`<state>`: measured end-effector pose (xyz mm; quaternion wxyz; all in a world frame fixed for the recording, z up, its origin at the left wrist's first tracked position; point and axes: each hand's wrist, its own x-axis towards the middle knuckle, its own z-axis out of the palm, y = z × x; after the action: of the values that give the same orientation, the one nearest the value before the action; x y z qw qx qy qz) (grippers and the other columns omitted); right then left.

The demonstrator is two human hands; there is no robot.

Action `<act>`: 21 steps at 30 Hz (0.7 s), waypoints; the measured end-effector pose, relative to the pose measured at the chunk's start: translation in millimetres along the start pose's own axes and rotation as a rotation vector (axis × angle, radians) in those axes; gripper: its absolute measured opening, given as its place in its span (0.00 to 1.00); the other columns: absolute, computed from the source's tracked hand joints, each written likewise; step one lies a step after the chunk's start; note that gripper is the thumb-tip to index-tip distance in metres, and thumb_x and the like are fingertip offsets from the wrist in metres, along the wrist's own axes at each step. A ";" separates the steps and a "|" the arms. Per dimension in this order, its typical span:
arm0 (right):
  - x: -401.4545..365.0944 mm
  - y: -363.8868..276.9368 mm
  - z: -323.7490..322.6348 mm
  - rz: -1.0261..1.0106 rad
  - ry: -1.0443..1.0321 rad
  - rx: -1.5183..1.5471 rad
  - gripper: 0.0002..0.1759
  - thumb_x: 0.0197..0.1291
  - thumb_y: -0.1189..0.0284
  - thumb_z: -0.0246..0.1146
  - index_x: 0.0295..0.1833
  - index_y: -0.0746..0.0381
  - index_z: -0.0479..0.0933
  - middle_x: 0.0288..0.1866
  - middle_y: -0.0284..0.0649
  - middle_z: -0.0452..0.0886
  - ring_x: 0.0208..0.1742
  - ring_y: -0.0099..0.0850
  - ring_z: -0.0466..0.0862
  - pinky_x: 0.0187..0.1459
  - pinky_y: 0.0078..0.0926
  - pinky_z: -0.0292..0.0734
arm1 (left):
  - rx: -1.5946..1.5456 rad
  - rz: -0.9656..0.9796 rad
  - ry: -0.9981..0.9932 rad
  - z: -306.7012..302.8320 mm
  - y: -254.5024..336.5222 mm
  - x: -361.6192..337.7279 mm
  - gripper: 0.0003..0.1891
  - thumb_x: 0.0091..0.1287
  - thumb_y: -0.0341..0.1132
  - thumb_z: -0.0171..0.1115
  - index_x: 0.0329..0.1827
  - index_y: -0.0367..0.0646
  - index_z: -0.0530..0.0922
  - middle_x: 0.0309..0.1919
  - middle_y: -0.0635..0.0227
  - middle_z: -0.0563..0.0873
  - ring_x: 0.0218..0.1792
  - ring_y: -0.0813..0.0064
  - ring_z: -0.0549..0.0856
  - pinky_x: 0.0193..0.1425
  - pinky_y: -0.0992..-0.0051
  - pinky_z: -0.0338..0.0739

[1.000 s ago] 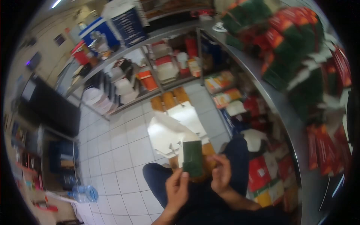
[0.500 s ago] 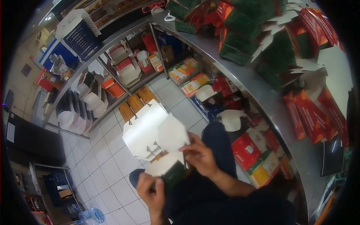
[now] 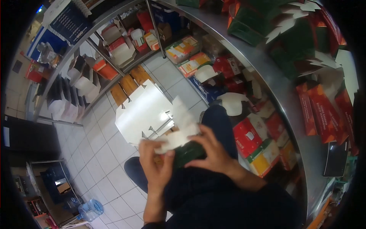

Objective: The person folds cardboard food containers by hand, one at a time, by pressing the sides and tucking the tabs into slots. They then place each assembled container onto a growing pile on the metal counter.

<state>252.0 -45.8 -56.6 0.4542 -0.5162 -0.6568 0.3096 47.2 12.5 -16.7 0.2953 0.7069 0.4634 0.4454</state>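
Carton (image 3: 188,154) sits in our hands over the lap, part-folded: dark green outer face, white inner flaps standing up, blurred. Can't tell whether anything is inside. Left grip (image 3: 155,160) closes on its left end, thumb near the white flap edge. Right grip (image 3: 213,150) holds the right end, fingers on top, thumb low along the green side.

Just beyond: white blanks (image 3: 141,110), flat, glossy, notched along the edges, stacked on wooden slats (image 3: 129,84) with visible grain.

To our right, metal bench (image 3: 268,74), smooth, curved by the lens. It carries a heap of green cartons (image 3: 249,24) with jagged white flaps, plus red printed cartons (image 3: 322,110), narrow, side by side. Dark flat slab (image 3: 335,158) lies near them.

Under the bench: tub (image 3: 183,49) with orange-and-yellow printing, red box (image 3: 247,133) with a white mark; contents unclear. Left shelf has white-and-dark open boxes (image 3: 63,105) nested in a row, orange container (image 3: 105,68) beside. Clear ribbed plastic jug (image 3: 90,210) lies on square floor tiles (image 3: 103,160).
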 end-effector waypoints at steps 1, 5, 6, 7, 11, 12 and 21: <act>-3.9 11.2 -5.2 0.026 0.082 -0.082 0.48 0.45 0.57 0.87 0.70 0.59 0.72 0.78 0.56 0.63 0.77 0.56 0.70 0.72 0.47 0.73 | 0.014 0.138 0.099 11.3 -12.3 13.6 0.10 0.66 0.33 0.68 0.44 0.35 0.81 0.40 0.58 0.80 0.44 0.60 0.80 0.52 0.68 0.73; -17.8 72.6 -46.6 0.215 0.527 -0.292 0.51 0.46 0.61 0.86 0.74 0.60 0.68 0.77 0.58 0.63 0.78 0.55 0.68 0.74 0.49 0.69 | 0.096 -0.019 0.099 40.1 -118.2 48.9 0.20 0.69 0.33 0.70 0.60 0.35 0.78 0.54 0.56 0.81 0.60 0.60 0.79 0.72 0.63 0.70; -20.7 96.7 -58.2 0.214 0.678 -0.372 0.51 0.50 0.63 0.84 0.77 0.61 0.65 0.76 0.58 0.63 0.78 0.54 0.67 0.75 0.49 0.68 | 0.216 0.010 -0.002 43.4 -149.3 53.5 0.27 0.65 0.37 0.75 0.66 0.39 0.77 0.62 0.52 0.80 0.66 0.54 0.78 0.75 0.58 0.69; -20.8 117.5 -71.9 0.205 0.750 -0.414 0.52 0.54 0.65 0.81 0.80 0.61 0.60 0.77 0.58 0.62 0.78 0.54 0.67 0.76 0.49 0.67 | 0.361 0.048 -0.098 46.2 -180.2 49.0 0.31 0.63 0.39 0.77 0.69 0.42 0.77 0.66 0.52 0.79 0.69 0.52 0.76 0.76 0.56 0.68; -56.2 165.5 -104.4 0.329 0.764 -0.670 0.53 0.64 0.70 0.73 0.86 0.62 0.46 0.78 0.59 0.58 0.76 0.53 0.68 0.77 0.49 0.65 | 0.741 0.054 -0.446 40.4 -255.4 33.7 0.41 0.58 0.43 0.81 0.76 0.48 0.74 0.77 0.55 0.73 0.76 0.50 0.72 0.78 0.49 0.65; -64.3 166.9 -103.5 0.333 0.760 -0.674 0.53 0.64 0.70 0.73 0.86 0.62 0.46 0.78 0.59 0.58 0.76 0.53 0.68 0.77 0.49 0.65 | 0.737 0.050 -0.450 36.8 -264.2 35.0 0.41 0.58 0.43 0.81 0.76 0.48 0.74 0.77 0.55 0.73 0.76 0.50 0.72 0.78 0.49 0.65; -40.7 118.6 -35.9 0.428 0.564 -0.094 0.39 0.68 0.77 0.67 0.81 0.61 0.60 0.78 0.50 0.62 0.73 0.45 0.74 0.73 0.42 0.71 | 0.395 -0.121 -0.481 1.7 -257.5 66.8 0.14 0.70 0.39 0.70 0.53 0.42 0.87 0.57 0.51 0.86 0.56 0.46 0.84 0.58 0.57 0.80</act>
<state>334.2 -54.4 -157.5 0.5181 -0.7276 -0.3961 0.2125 -40.7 175.8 -207.4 0.2791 0.8069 0.4989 0.1484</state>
